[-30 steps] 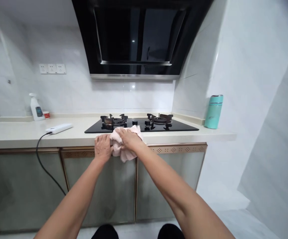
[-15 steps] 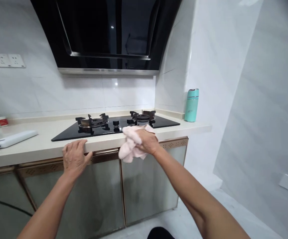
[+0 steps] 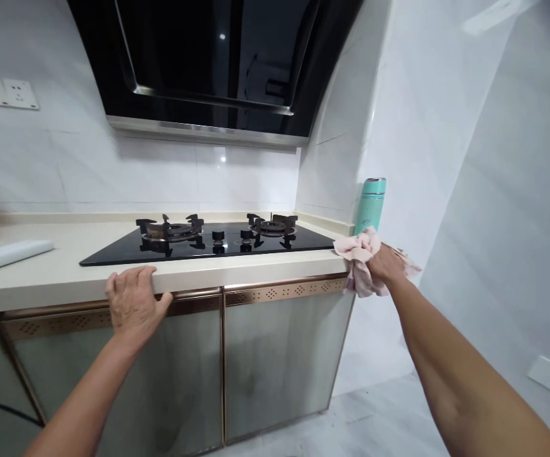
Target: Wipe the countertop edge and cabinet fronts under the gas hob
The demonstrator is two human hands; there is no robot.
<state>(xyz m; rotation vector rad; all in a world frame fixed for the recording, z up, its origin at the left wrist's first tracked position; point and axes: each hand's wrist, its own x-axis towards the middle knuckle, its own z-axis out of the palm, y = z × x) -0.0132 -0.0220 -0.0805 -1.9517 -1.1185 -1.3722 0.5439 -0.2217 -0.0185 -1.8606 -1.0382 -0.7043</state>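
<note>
Right hand (image 3: pixel 385 261) bunched round the pink cloth (image 3: pixel 363 254), out at the bench's right end!
And there's the cloth, gripped under half-hidden fingers, spilling out on both sides of that hand and drooping over the front edge of the bench (image 3: pixel 255 273); the green flask (image 3: pixel 370 206) stands just behind, its base covered. Over to the left hand (image 3: pixel 134 301), loosely open, thumb spread, holding nothing, fingertips on the edge, with the black hob (image 3: pixel 231 245) beyond, between both hands.
</note>
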